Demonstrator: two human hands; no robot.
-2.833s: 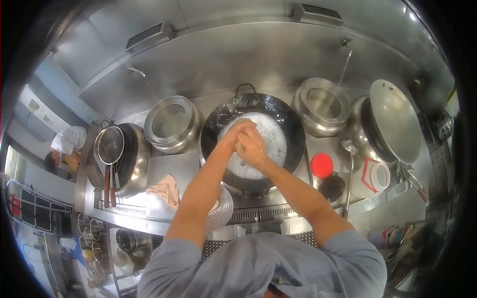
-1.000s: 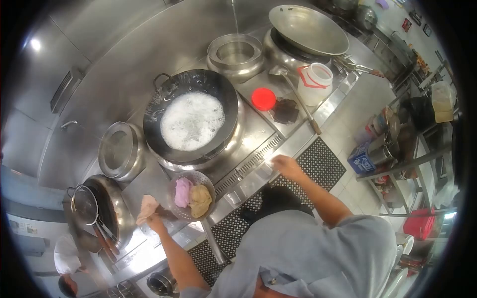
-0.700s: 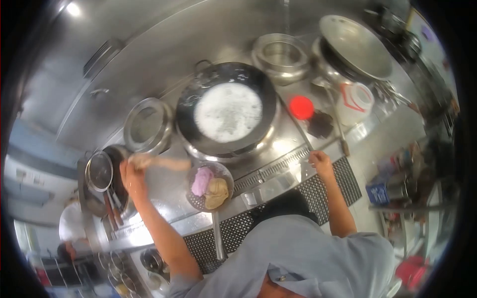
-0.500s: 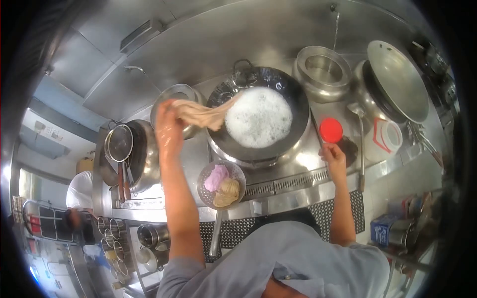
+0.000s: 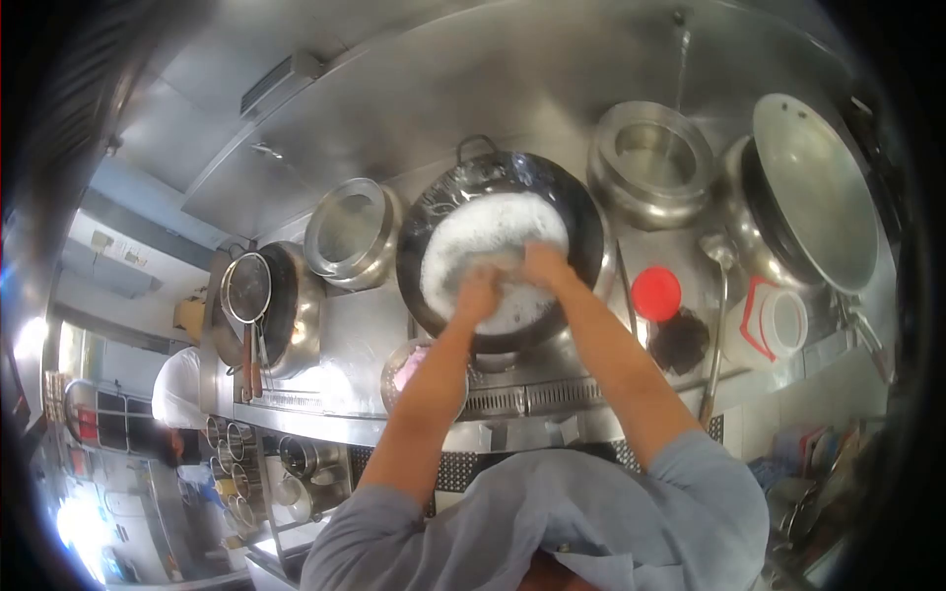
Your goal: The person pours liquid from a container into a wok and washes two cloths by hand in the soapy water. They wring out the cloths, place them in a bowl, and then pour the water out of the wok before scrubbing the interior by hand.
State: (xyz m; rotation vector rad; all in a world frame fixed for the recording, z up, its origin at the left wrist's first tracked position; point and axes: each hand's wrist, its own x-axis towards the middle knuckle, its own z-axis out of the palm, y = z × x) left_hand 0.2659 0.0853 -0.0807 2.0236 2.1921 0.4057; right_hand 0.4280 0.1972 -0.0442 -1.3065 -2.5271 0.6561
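Note:
Both hands are down in the suds [image 5: 498,212] inside a black wok [image 5: 581,207] that holds foamy liquid. My left hand [image 5: 480,294] is closed near the middle of the foam. Just to its right my right hand [image 5: 545,264] is closed as well. A tan cloth [image 5: 507,264] stretches between them, wet and partly sunk, its edges blurred. Below the wok, my left forearm covers most of a perforated ladle [image 5: 388,396] and part of the pink cloth [image 5: 411,366] lying in it.
Metal pots [image 5: 347,233] flank the wok, with another pot [image 5: 652,158] at right and a tilted pan [image 5: 818,192] beyond. A red lid [image 5: 656,294], a long spatula [image 5: 717,315] and a white container [image 5: 769,325] lie right. Strainers [image 5: 246,289] rest left. A person in white [image 5: 179,389] stands far left.
My left hand has brought the tan cloth from the wok's left side down into the suds. My right hand has moved from beside the red lid into the wok, on the cloth.

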